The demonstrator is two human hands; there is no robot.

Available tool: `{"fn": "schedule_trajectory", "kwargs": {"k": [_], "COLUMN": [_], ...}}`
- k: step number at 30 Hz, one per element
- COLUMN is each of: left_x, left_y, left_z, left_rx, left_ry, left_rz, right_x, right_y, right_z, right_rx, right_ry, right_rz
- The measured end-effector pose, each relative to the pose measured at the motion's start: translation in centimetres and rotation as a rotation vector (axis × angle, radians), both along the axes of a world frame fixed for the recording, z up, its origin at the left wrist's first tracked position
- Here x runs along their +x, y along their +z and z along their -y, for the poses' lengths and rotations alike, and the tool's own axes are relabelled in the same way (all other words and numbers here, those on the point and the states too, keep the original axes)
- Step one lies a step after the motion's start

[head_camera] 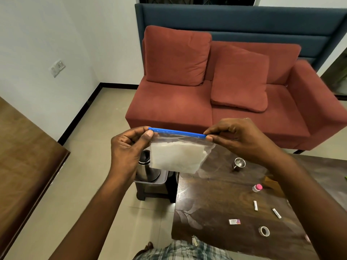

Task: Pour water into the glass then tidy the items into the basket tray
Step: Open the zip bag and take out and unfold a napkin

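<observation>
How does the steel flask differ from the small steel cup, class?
The steel flask stands in the grey tray; the steel cup sits on the dark table. The flask looks much bigger than the cup. The flask has a black top; the cup is open. Both are shiny metal.

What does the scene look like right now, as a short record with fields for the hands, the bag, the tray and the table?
held item: zip bag with a blue seal, white contents inside
left hand: pinches the seal's left end
right hand: pinches the seal's right end
tray: grey basket tray on a stool, steel flask standing in it
table: steel cup, pink-capped bottle, tape roll, small sachets
</observation>
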State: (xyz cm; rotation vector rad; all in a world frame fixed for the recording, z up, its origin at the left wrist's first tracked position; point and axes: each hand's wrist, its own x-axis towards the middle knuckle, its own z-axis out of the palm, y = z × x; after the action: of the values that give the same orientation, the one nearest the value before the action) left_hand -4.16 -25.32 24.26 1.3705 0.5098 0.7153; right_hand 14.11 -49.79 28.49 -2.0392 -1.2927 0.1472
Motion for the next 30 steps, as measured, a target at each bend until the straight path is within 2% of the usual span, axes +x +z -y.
{"fn": "schedule_trajectory", "kwargs": {"k": [9,16,19,22,27,30], "left_x": [-0.1,0.4,0.6,0.7,0.8,0.4], "left_y": [-0.1,0.6,0.8,0.7,0.5,0.7], "left_z": [-0.2,-0.2,-0.2,-0.6,-1.0,0.7], "left_rx": [-0.053,-0.137,-0.139,-0.063,0.168,0.218], "left_ry": [-0.006,-0.071,-0.102,-0.067,0.203,0.089], "left_rz": [-0.012,0.01,-0.011,-0.044,-0.122,-0.168], "right_x": [-0.5,-2.6,-3.4,-3.9,-4.2,-4.8], "right_y": [0.3,-0.3,-0.5,-0.5,-0.5,-1.0], "right_z": [0.9,-1.7,-3.4,-4.6,-5.6,-6.1], "right_rx": [0.002,-0.057,-0.096,-0.122,-0.116,-0.109], "right_ry": [-0.018,0.027,0.055,0.027,-0.052,-0.097], "right_rz": [-0.05,-0.226,-0.197,-0.187,-0.192,-0.188]}}
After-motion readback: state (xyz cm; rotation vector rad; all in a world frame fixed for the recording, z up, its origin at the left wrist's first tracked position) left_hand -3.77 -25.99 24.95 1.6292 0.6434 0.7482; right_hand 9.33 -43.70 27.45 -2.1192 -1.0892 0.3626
